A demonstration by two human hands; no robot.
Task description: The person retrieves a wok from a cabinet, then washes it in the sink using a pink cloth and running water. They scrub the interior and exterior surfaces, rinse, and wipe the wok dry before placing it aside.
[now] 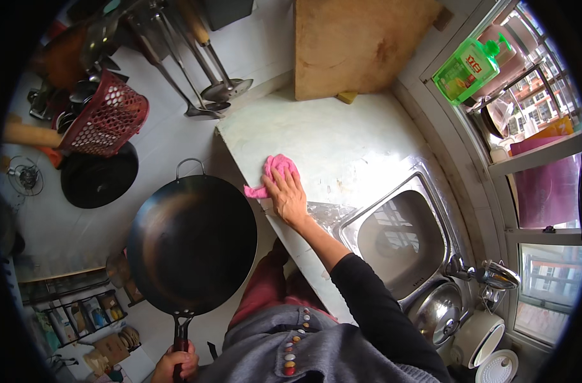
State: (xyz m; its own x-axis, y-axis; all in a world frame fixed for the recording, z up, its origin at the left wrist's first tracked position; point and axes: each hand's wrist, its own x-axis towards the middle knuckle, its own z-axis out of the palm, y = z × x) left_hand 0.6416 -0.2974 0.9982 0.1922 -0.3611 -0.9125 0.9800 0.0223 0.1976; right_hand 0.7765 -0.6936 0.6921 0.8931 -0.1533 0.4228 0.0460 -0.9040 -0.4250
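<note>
My left hand point(177, 362) grips the dark handle of a large black wok point(195, 244), held off the counter to its left. A small loop handle stands at the wok's far rim, and nothing lies in its bowl. Under the fingers of my right hand point(291, 198) is a crumpled pink cloth point(279, 165), pressed onto the pale countertop point(329, 129) close to its left edge. One corner of the cloth trails towards that edge. Wet-looking marks show on the counter beside my right wrist.
Right of my arm is a steel sink point(396, 239) holding water, with a faucet point(492, 275) behind. A wooden cutting board point(358, 43) leans at the back near a yellow sponge point(347, 97). Ladles point(226, 88) and a red utensil basket point(106, 115) hang left. A green soap bottle point(468, 72) stands by the window.
</note>
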